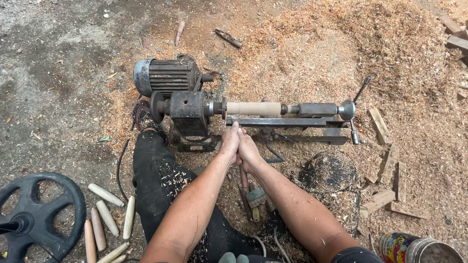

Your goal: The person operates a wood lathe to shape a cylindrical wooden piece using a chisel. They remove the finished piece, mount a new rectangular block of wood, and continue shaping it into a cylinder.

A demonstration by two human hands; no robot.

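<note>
A small wood lathe (pixel 273 121) sits on the sawdust-covered ground, with a pale wooden cylinder (pixel 253 108) mounted between its headstock (pixel 188 112) and tailstock (pixel 317 109). Behind the headstock lies a grey ribbed electric motor (pixel 165 75). My left hand (pixel 229 141) and my right hand (pixel 248 148) are clasped together around a turning tool whose handle (pixel 243 179) runs back toward me. The tool's tip rests on the flat metal rest bar, just below the cylinder's left end. My left leg in dark trousers (pixel 156 180) stretches toward the lathe.
Several turned pale wooden pegs (pixel 105 214) lie at lower left beside a black wheel (pixel 34 214). Other tools (pixel 256 199) lie under my arms. Wood offcuts (pixel 380 195) sit at right, a printed tin can (pixel 414 248) at bottom right, and thick shavings all around.
</note>
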